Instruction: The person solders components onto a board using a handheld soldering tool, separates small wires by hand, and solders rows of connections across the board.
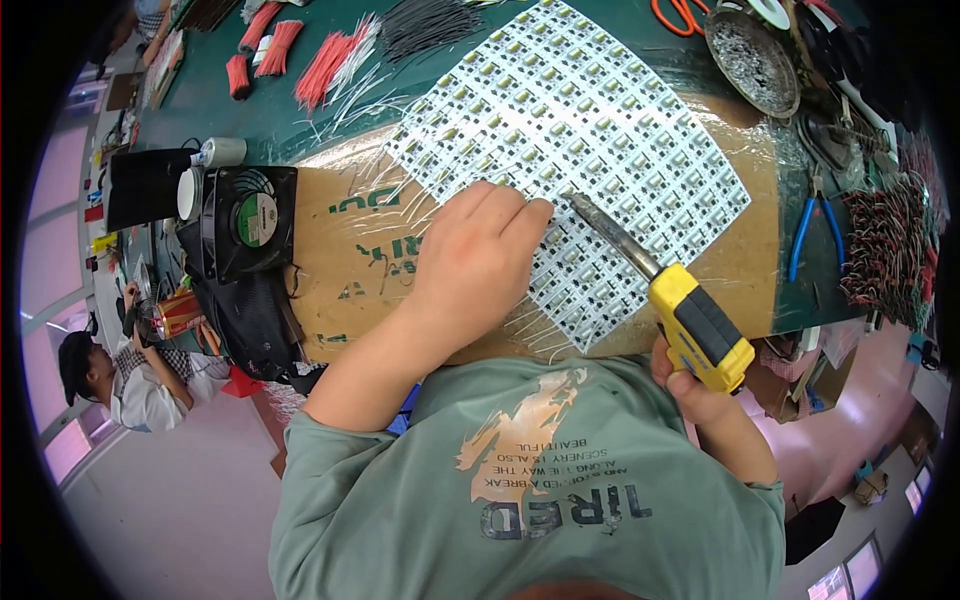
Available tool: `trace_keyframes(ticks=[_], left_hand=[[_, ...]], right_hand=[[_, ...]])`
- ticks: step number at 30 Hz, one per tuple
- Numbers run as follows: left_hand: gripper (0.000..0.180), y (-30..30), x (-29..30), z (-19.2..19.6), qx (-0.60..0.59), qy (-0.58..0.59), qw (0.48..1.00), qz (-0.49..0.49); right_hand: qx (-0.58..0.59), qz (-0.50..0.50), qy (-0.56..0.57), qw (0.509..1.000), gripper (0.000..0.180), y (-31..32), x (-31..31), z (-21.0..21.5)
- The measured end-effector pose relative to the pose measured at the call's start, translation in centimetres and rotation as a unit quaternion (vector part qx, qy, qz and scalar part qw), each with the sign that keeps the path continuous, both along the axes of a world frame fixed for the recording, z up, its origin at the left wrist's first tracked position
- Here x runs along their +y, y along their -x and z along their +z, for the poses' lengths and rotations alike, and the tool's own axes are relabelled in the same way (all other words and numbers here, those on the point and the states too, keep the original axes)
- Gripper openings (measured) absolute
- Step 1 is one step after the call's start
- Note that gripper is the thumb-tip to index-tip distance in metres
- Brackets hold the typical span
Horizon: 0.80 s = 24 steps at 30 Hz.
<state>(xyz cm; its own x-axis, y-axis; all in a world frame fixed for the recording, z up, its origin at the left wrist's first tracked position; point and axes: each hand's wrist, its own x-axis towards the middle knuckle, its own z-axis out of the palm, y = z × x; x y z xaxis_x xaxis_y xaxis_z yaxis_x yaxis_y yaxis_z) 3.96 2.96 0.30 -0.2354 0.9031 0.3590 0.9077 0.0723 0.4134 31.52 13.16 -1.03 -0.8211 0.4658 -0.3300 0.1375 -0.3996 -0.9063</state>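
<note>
My right hand [690, 385] is wrapped round the handle of a yellow and black soldering gun [706, 330]. The gun's metal tip reaches up and left to a white panel of small circuit boards [655, 130], close to my left fingers. Over the panel's left part, my left hand [480, 250] is closed in a pinch, its fingertips turned away; what they hold is hidden. Thin white wires [425, 190] stick out along the panel's left edge, and more trail from its near edge. Rows of small parts cover the panel, which lies at a slant.
Cardboard [350, 260] lies under the panel on the green table. A black fan [250, 222] stands at left. Red wire bundles [325, 75] and black wires [425, 25] lie behind. At right are a metal dish [752, 65], blue-handled pliers [818, 225] and piled red-black wires [885, 245]. Another person [140, 380] sits far left.
</note>
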Motion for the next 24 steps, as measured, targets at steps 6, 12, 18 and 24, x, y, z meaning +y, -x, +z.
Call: trace_keyframes(ticks=[6, 12, 18, 24], left_hand=[[0.020, 0.35, 0.05, -0.68, -0.029, 0.038, 0.999, 0.014], [0.018, 0.45, -0.08, -0.45, -0.047, 0.059, 0.997, 0.016], [0.016, 0.64, -0.16, -0.52, -0.061, 0.061, 0.996, 0.013], [0.016, 0.64, -0.21, -0.32, -0.093, 0.048, 0.994, 0.018]], right_hand=[[-0.009, 0.006, 0.016, 1.000, 0.027, 0.74, -0.30, 0.25], [-0.027, -0.020, 0.022, 0.999, 0.026, 0.87, -0.49, 0.36], [-0.080, 0.013, 0.003, 0.997, 0.072, 0.65, -0.50, 0.09], [-0.071, 0.005, -0.004, 0.997, 0.066, 0.90, -0.37, 0.31]])
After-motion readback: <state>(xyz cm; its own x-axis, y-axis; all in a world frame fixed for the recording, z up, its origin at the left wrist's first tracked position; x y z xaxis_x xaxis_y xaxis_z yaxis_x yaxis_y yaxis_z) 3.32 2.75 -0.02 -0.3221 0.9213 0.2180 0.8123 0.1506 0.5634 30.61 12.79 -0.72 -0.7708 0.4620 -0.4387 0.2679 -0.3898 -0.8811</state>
